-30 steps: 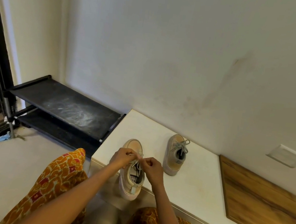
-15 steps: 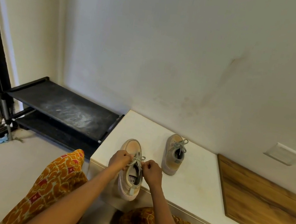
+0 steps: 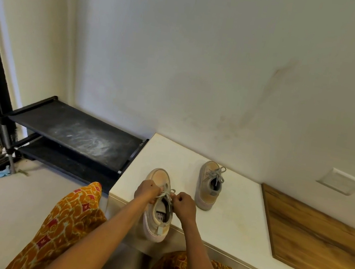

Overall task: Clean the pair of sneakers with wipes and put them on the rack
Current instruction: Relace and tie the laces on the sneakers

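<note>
Hands, left and right, pinch near sneaker's laces; no legible writing.

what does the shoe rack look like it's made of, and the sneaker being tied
Shoe rack: shelves look like black matte fabric or thin sheet, smudged with pale dust, on thin metal-looking poles. Near sneaker: seemingly beige canvas or suede, matte, with a pale rubbery sole and grey woven laces pinched by both hands.

Two sneakers on ledge; rack to its left.
</note>
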Available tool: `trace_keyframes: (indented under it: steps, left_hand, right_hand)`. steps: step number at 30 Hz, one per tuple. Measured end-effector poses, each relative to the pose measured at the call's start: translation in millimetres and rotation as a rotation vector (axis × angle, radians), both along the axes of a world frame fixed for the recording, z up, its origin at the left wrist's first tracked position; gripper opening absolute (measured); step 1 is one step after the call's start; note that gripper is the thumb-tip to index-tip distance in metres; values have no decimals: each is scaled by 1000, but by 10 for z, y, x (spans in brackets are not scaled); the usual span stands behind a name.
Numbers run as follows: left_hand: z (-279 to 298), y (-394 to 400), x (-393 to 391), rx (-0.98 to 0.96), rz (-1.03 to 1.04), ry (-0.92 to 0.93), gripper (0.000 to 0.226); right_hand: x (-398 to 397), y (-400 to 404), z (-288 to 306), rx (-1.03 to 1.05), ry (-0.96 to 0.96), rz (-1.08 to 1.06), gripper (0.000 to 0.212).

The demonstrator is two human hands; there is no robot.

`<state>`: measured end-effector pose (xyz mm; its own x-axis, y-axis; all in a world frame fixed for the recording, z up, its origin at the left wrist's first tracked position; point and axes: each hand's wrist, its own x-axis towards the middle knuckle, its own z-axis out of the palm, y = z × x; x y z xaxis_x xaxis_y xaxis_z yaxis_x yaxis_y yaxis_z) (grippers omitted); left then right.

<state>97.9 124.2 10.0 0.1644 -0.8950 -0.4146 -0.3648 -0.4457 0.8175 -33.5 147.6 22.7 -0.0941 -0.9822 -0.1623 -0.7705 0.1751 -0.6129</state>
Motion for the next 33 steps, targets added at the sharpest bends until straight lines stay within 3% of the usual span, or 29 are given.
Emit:
trace_keyframes:
  steps: [12,20,27,30,33]
  left_hand:
    - [70,44,36,12,-4,188,21]
    - [-43,292,117,93,168,395,60]
    - [-117,229,78,-34,186,334,63]
    - [-110,163,33,-68,196,417,55]
    - [-60,92,-56,-145,162,499,33]
  right_hand:
    - [-43,0,-103,47,-186,-86,36]
    - [-74,224,-168,56,-368,-245,43]
    - [10,217,-445,80,-377,-332,30]
    - [27,128,-472,59,-466,-349,22]
    - [23,-25,-426,13,-590,-373,24]
